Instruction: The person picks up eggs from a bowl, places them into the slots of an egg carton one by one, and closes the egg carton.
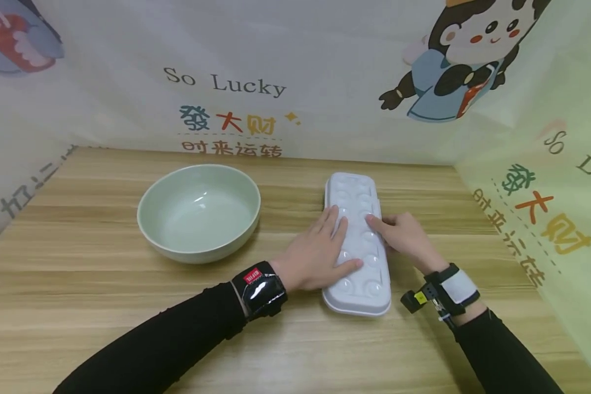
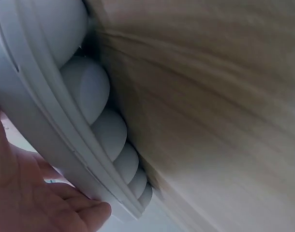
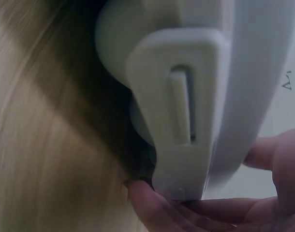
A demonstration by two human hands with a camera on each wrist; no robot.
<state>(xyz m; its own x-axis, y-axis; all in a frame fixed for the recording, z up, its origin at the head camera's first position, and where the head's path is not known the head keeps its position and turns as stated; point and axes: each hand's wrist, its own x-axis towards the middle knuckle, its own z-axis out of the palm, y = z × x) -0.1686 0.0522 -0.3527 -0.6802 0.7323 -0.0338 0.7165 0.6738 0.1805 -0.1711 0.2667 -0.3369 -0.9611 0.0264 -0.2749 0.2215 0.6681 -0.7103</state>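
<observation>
A long white plastic egg box (image 1: 357, 189) with a lid of small round bumps lies lengthwise on the table, its lid in place. My left hand (image 1: 315, 253) rests on the lid with fingers spread over the left part and the thumb across the near end. At the right side, my right hand (image 1: 406, 238) pinches the edge, thumb on top and fingers underneath at a side latch (image 3: 184, 111). The left wrist view shows rounded cups (image 2: 87, 89) below the rim, close over the wood.
A pale green bowl (image 1: 199, 213) stands to the left of the egg box. The wood-grain table (image 1: 103, 312) ends at white printed sheets (image 1: 325, 98) behind and at both sides.
</observation>
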